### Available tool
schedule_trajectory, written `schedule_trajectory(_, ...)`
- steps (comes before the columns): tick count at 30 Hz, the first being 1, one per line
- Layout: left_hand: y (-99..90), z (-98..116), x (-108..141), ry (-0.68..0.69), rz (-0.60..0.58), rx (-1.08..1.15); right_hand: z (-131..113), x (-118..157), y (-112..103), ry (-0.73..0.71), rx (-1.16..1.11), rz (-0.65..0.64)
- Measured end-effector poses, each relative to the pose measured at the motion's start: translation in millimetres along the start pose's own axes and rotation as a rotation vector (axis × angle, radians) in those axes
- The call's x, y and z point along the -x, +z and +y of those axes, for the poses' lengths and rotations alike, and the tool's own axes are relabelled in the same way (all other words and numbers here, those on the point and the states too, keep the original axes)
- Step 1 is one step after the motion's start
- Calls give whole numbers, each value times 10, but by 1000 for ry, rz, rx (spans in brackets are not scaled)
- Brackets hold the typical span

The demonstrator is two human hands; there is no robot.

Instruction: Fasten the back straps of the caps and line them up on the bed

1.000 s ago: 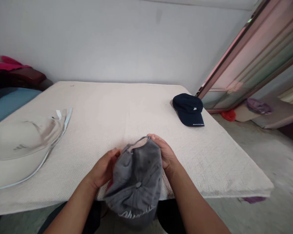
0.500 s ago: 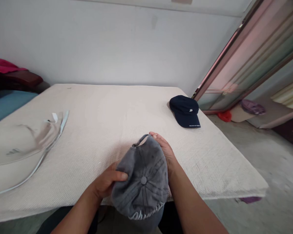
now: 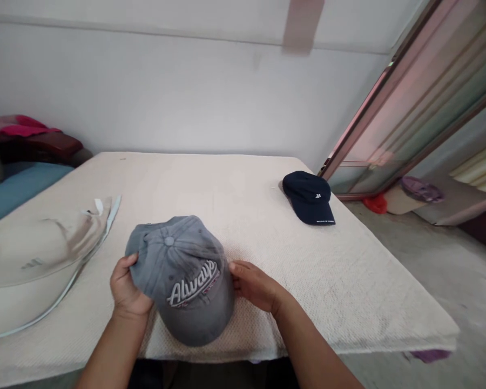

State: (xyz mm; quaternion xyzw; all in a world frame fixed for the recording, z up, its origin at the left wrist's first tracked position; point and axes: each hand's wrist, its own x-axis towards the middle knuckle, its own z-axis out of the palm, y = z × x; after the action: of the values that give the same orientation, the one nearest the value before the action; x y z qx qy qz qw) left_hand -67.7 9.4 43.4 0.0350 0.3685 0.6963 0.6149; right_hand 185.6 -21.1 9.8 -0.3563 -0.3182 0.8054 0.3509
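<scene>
Holding gray cap point(image 3: 182, 270) near table edge point(image 3: 210, 355)

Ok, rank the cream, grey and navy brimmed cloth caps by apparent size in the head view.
1. Cream brimmed cloth cap
2. Grey brimmed cloth cap
3. Navy brimmed cloth cap; farther off, so true size is unsure

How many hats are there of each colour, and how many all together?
Grey cap: 1, between the left hand and the right hand
Navy cap: 1
Pale cream hat: 1
Total: 3 hats
</scene>
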Motion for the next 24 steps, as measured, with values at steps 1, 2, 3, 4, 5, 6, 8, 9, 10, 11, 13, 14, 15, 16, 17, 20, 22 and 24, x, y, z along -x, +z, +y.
schedule_trajectory(1,-24,38,-31,34,10,8,6,2,5,17,-15,-46)
schedule_trajectory(2,-49,74,-63,63,26,13,16,-3,7,38,-32,-94)
schedule_trajectory(3,-71,106,-95,90,49,14,31,-16,10,59,-54,-145)
schedule_trajectory(4,-88,133,-124,108,72,11,51,-37,16,76,-76,-196)
schedule_trajectory(5,-97,152,-149,118,90,5,72,-63,25,85,-97,-242)
schedule_trajectory(6,-98,164,-168,115,102,1,92,-92,37,82,-119,-277)
schedule_trajectory(8,-82,162,-187,78,111,8,111,-151,65,31,-172,-288)
schedule_trajectory(9,-69,148,-187,48,119,18,106,-176,75,-18,-202,-260)
schedule_trajectory(10,-56,127,-183,8,128,27,91,-198,80,-78,-232,-217)
schedule_trajectory(11,-46,98,-176,-38,136,33,67,-216,75,-137,-260,-169)
schedule_trajectory(13,-45,27,-160,-139,137,25,0,-247,38,-230,-299,-86)
schedule_trajectory(14,-53,-13,-155,-193,130,12,-41,-263,5,-264,-308,-59)
schedule_trajectory(15,-66,-52,-152,-240,120,5,-87,-279,-35,-294,-308,-40)
schedule_trajectory(16,-81,-89,-153,-278,115,5,-139,-298,-80,-325,-298,-24)
schedule_trajectory(17,-97,-122,-156,-309,111,7,-200,-317,-128,-363,-282,-5)
schedule_trajectory(20,-128,-196,-164,-357,72,12,-468,-374,-280,-498,-208,88)
schedule_trajectory(22,-128,-228,-158,-372,29,-9,-725,-411,-395,-613,-162,149)
schedule_trajectory(24,-119,-257,-144,-386,-11,-31,-1010,-456,-552,-733,-113,200)
